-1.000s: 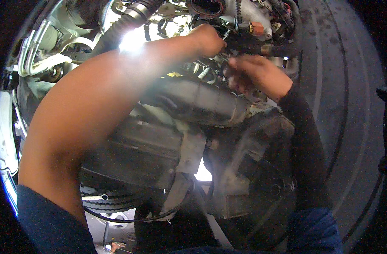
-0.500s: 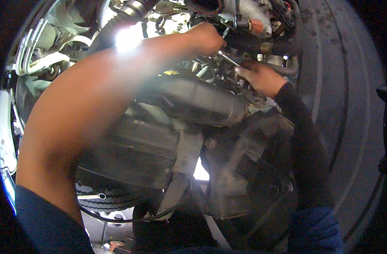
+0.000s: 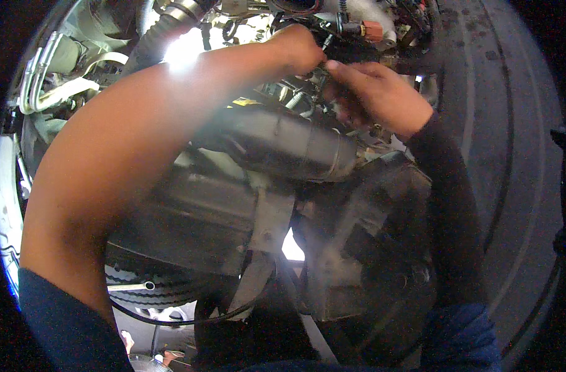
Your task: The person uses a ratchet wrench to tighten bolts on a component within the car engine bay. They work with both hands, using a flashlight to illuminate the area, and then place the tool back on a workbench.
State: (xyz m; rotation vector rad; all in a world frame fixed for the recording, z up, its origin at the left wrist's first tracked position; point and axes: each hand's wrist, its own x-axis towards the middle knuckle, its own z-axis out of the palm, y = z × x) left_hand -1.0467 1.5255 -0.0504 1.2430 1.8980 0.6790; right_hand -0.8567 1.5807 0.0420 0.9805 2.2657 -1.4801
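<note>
My left hand (image 3: 297, 49) reaches far across the engine bay, its fingers curled closed. What they grip, if anything, is hidden; a thin shiny metal rod (image 3: 327, 41) shows just beyond its fingertips. Close by on the right is my right hand (image 3: 385, 96), fingers bent inward and thumb tip almost against the left hand's fingers. Whatever lies inside its grip is out of sight. Below both hands are hoses and a ribbed light tube (image 3: 294, 100), with a large dark duct (image 3: 283, 139) nearer to me.
A reddish-brown connector (image 3: 372, 31) sits beyond my right hand. At the upper left runs a ribbed hose (image 3: 182, 15) beside a bright lamp glare. A ring-ended wrench (image 3: 134, 286) lies over a tyre (image 3: 165, 296) at lower left. A dark panel (image 3: 487, 124) borders the right side.
My right hand has risen and shifted slightly left, closing up to my left hand. The shiny metal tool it held is no longer visible. My left hand stays nearly in place.
</note>
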